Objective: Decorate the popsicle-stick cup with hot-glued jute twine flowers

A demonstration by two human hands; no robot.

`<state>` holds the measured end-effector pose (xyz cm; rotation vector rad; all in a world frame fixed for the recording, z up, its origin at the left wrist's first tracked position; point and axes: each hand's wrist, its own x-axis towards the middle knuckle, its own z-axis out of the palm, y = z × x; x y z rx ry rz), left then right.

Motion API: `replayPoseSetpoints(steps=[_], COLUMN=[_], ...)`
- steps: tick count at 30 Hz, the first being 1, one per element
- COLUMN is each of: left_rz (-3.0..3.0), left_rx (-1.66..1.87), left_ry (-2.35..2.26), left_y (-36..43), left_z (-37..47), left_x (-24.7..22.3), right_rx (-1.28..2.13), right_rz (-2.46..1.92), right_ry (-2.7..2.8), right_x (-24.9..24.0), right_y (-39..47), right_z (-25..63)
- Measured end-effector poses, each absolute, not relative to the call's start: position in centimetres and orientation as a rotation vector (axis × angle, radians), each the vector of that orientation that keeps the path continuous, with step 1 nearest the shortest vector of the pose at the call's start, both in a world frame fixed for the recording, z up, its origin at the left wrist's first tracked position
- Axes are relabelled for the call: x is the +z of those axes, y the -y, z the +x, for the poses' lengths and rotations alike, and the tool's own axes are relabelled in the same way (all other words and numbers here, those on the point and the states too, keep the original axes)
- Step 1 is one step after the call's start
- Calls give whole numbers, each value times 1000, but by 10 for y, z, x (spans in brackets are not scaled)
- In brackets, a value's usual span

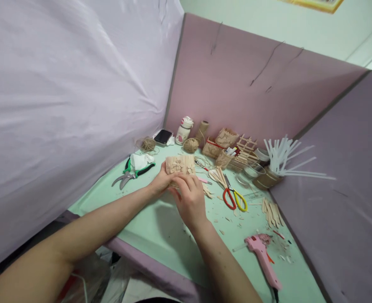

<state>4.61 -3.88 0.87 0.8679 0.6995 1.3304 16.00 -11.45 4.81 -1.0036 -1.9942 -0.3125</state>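
A small wooden piece point(180, 162) with carved-looking flower shapes on its face is held up over the middle of the green table. My left hand point(163, 179) grips it at its left and lower edge. My right hand point(190, 198) is closed at its lower front, with bent fingers touching the piece and hiding part of it. Just right of the hands lie a pink-handled tool point(204, 180) and thin wood pieces point(208, 192). What the right fingertips pinch, apart from the wooden piece, cannot be made out.
Pruning shears point(127, 176) lie left; scissors point(233, 198) and wood scraps lie right. A pink glue gun point(264, 261) sits at the front right on the green table point(135, 229). Twine point(191, 145), a bottle point(184, 131), a phone point(163, 136) and white sticks point(280, 155) stand or lie behind.
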Motion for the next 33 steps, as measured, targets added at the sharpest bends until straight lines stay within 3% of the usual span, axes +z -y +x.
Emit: replayPoseSetpoints(steps=[6, 21, 33], left_rz=[881, 928, 997], left_rx=[1301, 1329, 1368], left_ry=[-714, -658, -704], left_y=[39, 40, 38], left_z=[46, 49, 48], left_x=[10, 12, 7], right_rx=[-344, 245, 396], right_rz=[-1036, -1275, -1287], right_ry=[1913, 1273, 1225], right_x=[36, 34, 30], right_y=[112, 109, 103], right_z=[165, 186, 187])
